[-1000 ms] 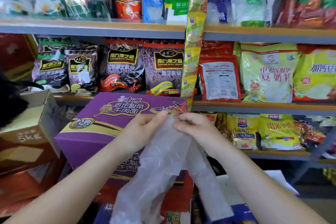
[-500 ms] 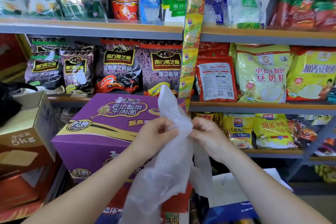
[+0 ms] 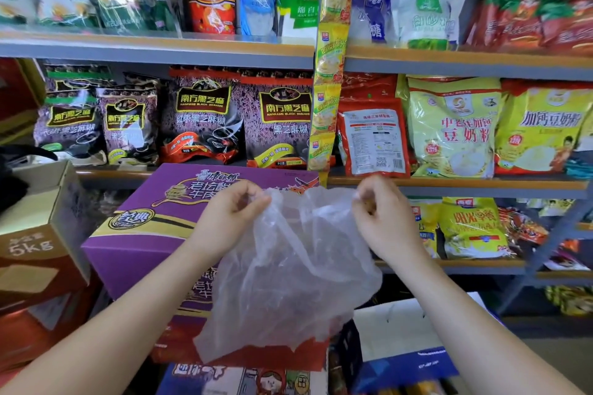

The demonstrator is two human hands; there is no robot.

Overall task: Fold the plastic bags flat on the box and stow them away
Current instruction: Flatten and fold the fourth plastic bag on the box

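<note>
A thin translucent plastic bag [image 3: 288, 269] hangs in the air in front of me, spread wide at its top edge. My left hand [image 3: 231, 218] pinches the bag's upper left corner and my right hand [image 3: 382, 218] pinches the upper right corner. Behind and to the left of the bag sits a purple noodle box [image 3: 141, 228] with a flat top; the bag's lower part hangs in front of the box's right side and hides it.
Shop shelves [image 3: 160, 48] packed with food bags fill the background. A brown cardboard box marked 5kg [image 3: 35, 244] stands at the left. A white and blue paper bag [image 3: 401, 343] sits low at the right, with red and printed cartons under the purple box.
My hands have drawn apart, stretching the bag's top edge wide. One second ago they were close together on the bunched bag.
</note>
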